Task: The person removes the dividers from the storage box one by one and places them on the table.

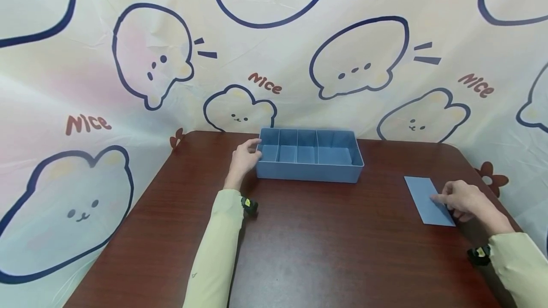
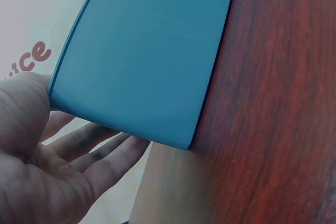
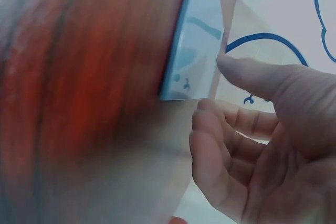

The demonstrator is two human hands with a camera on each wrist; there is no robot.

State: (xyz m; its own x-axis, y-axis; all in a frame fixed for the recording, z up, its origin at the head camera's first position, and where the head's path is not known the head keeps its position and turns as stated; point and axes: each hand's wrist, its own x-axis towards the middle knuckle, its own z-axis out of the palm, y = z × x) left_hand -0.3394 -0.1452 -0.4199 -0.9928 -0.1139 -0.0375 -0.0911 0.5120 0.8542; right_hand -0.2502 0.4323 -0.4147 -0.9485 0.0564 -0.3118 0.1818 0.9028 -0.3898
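A blue divided box with several compartments stands near the back of the brown table. My left hand grips its left end. In the left wrist view, the thumb meets the box's rim and the fingers lie along the end wall, some tips hidden behind it. On the right, a flat blue rectangular panel lies low over the tabletop, slanting toward me. My right hand pinches its right edge. In the right wrist view, the thumb is at the edge of the shiny panel and the other fingers curl beneath.
The brown table ends at the back against a pale curtain printed with cartoon bears and flowers, which also hangs at both sides. The box stands close to that curtain. The panel is near the table's right edge.
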